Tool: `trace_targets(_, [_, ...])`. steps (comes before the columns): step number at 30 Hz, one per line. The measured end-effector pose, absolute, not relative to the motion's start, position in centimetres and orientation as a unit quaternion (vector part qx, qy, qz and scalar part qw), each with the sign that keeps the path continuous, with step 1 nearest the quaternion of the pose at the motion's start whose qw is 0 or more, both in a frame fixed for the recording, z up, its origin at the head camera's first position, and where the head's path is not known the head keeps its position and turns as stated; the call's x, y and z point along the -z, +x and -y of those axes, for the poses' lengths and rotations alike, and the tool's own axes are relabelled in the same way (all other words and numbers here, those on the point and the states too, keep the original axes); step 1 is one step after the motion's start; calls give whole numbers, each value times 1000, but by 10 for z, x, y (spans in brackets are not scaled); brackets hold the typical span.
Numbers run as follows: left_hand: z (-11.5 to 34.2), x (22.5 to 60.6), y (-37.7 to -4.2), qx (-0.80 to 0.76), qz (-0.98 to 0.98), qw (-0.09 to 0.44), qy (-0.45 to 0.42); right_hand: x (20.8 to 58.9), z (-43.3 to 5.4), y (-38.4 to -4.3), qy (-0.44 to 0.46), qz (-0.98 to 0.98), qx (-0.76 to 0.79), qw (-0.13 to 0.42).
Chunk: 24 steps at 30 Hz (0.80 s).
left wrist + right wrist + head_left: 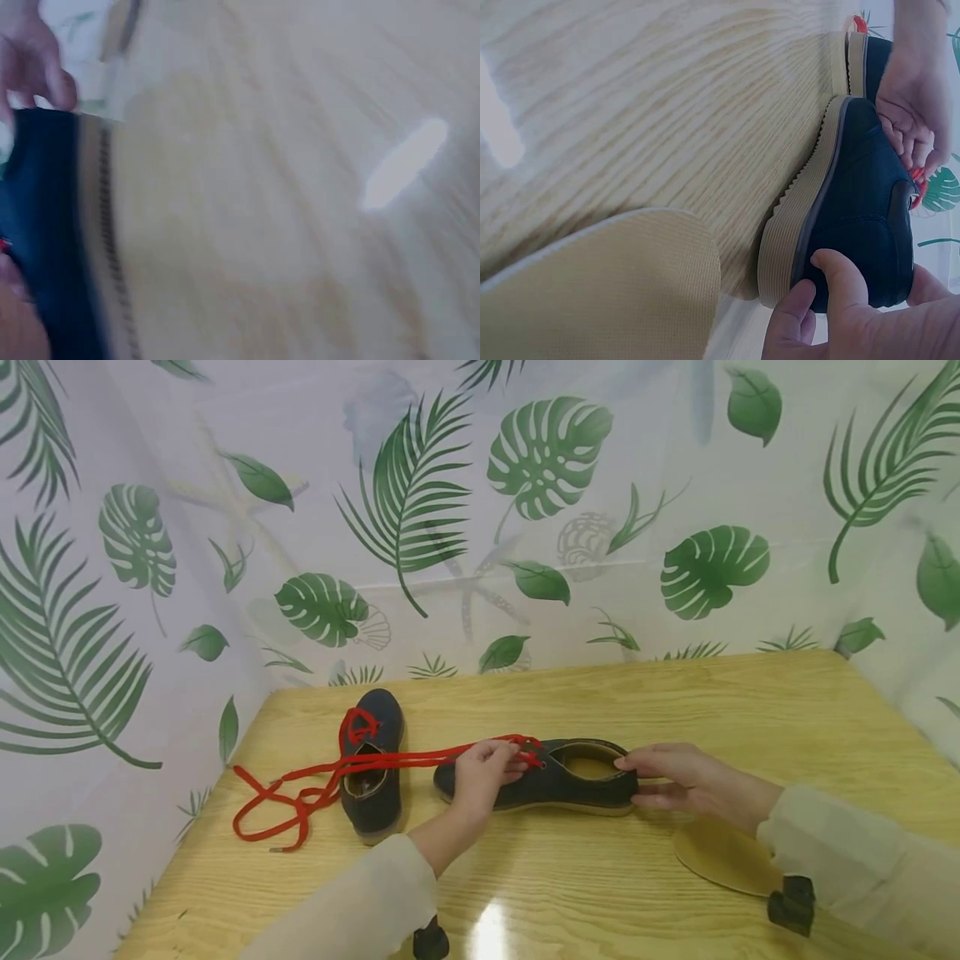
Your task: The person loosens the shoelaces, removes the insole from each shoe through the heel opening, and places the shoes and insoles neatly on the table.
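Observation:
A dark navy shoe (525, 792) with a tan sole lies lengthwise on the table, its toe pointing left and its opening toward the right. My right hand (686, 781) grips it at the heel, thumb at the collar and fingers on the back. Over the front of this shoe, my left hand (483, 777) pinches the red shoelaces (420, 758) close to the eyelets. From there the laces stretch left across a second navy shoe (378, 802), which stands toe away and has red lace at its own eyelets. The lace ends lie looped on the wood.
A tan insole (716, 860) lies on the wooden table (585, 893) beneath my right forearm, its textured face showing in the right wrist view. Leaf-printed white cloth (465, 602) closes off the back and sides. Dark straps with small devices sit at both wrists.

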State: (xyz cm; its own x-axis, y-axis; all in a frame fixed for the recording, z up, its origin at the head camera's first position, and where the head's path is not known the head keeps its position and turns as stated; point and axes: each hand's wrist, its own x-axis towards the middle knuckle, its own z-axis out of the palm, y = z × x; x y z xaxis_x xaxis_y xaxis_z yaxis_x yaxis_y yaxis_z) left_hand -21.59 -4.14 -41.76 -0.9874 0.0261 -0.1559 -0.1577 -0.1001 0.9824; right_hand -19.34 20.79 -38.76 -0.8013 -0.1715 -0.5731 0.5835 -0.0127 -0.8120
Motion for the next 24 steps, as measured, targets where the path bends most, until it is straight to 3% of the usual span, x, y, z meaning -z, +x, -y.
trace_targets(10, [39, 400, -228, -650, -741, 161, -60, 389, -208, -194, 152, -649, 694, 272])
trace_targets(24, [56, 417, -224, -803, -566, 181, -34, 391, -209, -196, 162, -641, 700, 270])
